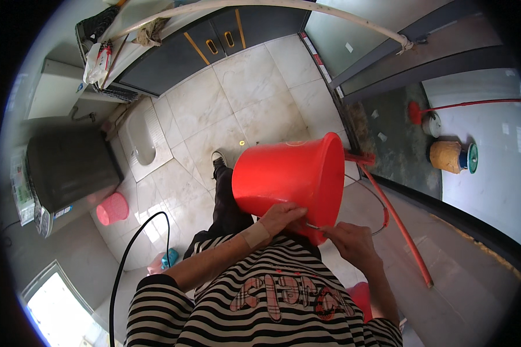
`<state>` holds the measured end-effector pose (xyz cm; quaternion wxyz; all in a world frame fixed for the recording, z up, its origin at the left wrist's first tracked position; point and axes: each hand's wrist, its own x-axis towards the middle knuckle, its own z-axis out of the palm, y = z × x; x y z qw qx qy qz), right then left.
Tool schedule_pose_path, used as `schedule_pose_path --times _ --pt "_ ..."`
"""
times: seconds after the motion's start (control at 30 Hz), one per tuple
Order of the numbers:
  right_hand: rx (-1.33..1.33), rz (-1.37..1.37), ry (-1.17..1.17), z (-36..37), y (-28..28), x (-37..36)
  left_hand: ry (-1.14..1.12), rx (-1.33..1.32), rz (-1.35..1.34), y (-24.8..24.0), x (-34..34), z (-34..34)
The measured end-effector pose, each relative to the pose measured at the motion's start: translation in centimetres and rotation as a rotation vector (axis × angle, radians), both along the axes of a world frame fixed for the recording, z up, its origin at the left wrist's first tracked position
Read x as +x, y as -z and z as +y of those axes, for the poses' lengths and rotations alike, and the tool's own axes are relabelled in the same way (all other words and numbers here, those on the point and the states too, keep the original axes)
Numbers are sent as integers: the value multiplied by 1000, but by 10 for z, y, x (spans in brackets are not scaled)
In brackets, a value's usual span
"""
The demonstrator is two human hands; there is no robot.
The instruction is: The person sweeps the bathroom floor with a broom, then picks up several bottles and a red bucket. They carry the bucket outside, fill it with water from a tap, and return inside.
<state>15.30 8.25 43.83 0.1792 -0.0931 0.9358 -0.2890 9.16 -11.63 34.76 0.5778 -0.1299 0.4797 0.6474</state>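
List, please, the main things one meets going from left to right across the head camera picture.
Dark grey box-shaped machine → pink plastic mesh basket → tilted red plastic bucket → long red mop handle → round woven straw stool.

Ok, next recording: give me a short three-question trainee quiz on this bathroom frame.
1. True or false: the red bucket stands upright on the floor.
2. Which hand pinches the wire handle: A left hand, B right hand?
3. Fill in: the small pink basket sits on the floor beside the dark ____.

Key: 1 false, it is held tilted at the rim by both hands; 2 B; 3 washing machine.
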Motion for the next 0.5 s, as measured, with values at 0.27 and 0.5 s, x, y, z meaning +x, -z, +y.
schedule_pose_path --times 0.27,0.5 --pt "13 64 3 -5 -7 -4 -62 5 -16 -7 -2 -4" --pt "1 89 -30 -6 -10 -1 -54 -15 -42 -6 -5 -8"
